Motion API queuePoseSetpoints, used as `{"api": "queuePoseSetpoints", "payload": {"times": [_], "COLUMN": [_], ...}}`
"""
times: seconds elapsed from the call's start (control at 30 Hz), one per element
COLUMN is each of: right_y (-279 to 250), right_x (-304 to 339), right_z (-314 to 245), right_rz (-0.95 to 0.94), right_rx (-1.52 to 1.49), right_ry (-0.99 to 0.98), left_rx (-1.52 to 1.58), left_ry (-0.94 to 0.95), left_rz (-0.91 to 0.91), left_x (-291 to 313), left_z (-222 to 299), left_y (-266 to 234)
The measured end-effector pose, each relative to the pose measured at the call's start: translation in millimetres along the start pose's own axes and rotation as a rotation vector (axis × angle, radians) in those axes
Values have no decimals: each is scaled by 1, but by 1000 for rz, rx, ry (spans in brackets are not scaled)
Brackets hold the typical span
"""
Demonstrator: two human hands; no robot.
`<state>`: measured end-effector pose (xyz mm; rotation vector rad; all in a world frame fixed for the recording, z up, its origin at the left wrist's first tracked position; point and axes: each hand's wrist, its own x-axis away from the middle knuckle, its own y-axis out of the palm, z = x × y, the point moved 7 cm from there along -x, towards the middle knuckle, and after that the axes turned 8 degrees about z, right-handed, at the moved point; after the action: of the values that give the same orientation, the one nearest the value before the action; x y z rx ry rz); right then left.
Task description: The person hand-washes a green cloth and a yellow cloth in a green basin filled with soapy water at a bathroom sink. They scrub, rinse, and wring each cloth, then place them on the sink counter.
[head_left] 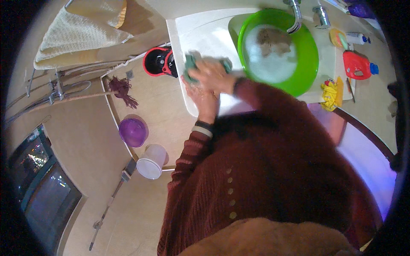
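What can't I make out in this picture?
In the head view:
- Green cloth: its middle is hidden by the right hand.
- Left hand: its fingers are partly covered by the right hand.
- Brownish patch in the green basin: too blurred to identify amid the suds.
- Purple item, upper right: cut off by the dark round edge.

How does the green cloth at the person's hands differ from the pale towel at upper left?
Pose: the green cloth lies bunched on the white sink surface; the pale towel hangs draped.
Contact: the right hand covers part of the cloth, the left hand close by; no hand touches the towel.
Both look like fabric.
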<state>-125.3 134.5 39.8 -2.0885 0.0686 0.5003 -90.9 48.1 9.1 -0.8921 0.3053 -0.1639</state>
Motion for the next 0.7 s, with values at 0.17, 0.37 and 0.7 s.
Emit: {"api": "queuePoseSetpoints", "payload": {"times": [0.17, 0.37, 0.7], "right_y": [29, -29, -5], "right_x": [-62, 27, -63], "right_z": [36, -13, 33], "right_rz": [-62, 88, 71], "right_rx": [-60, -98, -19], "right_ry": [251, 6, 141], "left_rx": [-26, -23, -91], "left_ry": [37, 72, 79], "left_rz": [27, 2, 6], "left_x": [-1, 6, 0], "left_z": [2, -5, 4], "left_y": [-2, 2, -2]}}
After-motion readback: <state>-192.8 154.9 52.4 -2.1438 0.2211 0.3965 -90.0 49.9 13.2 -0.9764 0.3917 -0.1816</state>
